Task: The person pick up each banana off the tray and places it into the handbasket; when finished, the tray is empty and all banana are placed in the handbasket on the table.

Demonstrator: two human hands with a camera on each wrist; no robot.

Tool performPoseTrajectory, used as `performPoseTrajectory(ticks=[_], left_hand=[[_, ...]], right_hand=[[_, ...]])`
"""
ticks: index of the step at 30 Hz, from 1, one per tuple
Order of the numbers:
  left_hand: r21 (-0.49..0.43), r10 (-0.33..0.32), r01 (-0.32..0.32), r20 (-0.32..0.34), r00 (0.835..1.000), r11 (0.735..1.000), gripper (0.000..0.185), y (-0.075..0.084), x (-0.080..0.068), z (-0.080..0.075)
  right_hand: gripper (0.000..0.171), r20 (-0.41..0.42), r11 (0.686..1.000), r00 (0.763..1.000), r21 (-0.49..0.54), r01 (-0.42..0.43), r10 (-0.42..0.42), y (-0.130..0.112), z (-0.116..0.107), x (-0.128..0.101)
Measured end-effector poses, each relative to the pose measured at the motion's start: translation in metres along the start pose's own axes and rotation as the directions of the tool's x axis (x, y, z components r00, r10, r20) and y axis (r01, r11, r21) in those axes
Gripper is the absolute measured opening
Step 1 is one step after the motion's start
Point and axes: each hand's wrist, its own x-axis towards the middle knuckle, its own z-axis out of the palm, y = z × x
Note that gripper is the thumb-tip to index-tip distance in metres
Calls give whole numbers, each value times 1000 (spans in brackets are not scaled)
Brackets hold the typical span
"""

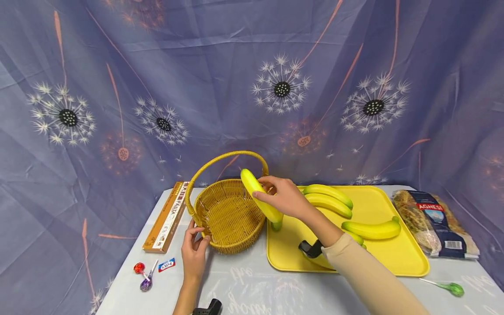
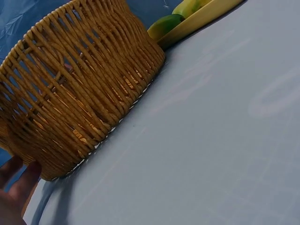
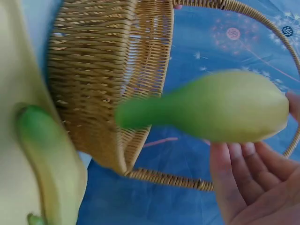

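In the head view, the right hand (image 1: 285, 197) pinches the banana (image 1: 251, 185) between thumb and fingers, tilted, at the right rim of the basket (image 1: 228, 214). The left hand (image 1: 194, 258) touches the basket's near-left side with bent fingers; whether they pinch it or merely rest there, I cannot tell. Right of the basket, the tray (image 1: 382, 256) bears the other bananas (image 1: 327, 203); left of the basket lies the pasta box (image 1: 167, 218) on the tabletop (image 1: 256, 284).

In the left wrist view, the left fingers lie slightly apart, close against the basket's wall, low down. Yellow-green ends show beyond the basket, by the tray's edge; I cannot tell whether one is the held banana. A steady, gentle brace there should stop the basket sliding or tipping if it gets knocked.

In the right wrist view, the fingers sit side by side under the banana, the thumb opposite, and its green stem overlaps the basket's rim in the picture; whether they touch is unclear. A firm but light pinch seems enough. The stem and the basket's handle (image 3: 262, 14) look the likeliest to catch, so a slow, clear path past both would be wise.
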Motion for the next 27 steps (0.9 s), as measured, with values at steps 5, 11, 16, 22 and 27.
performPoseTrajectory(ticks=[5, 11, 16, 22, 27], left_hand=[[-7, -17, 17, -10, 1000, 1000, 25, 1, 3, 0], [19, -38, 39, -48, 998, 999, 25, 1, 1, 2], [20, -36, 36, -37, 999, 999, 24, 0, -3, 3], [25, -15, 17, -75, 997, 1000, 24, 1, -1, 3], [30, -26, 28, -68, 997, 999, 24, -1, -1, 5]], right_hand=[[61, 90, 998, 994, -2, -64, 64, -11, 10, 34], [66, 112, 990, 987, -97, -101, 111, -19, 27, 62], [72, 72, 969, 974, -139, -203, 214, -15, 46, 74], [78, 123, 944, 936, -39, -326, 329, -13, 76, 86], [56, 0, 910, 942, -260, -323, 335, -6, 100, 87]])
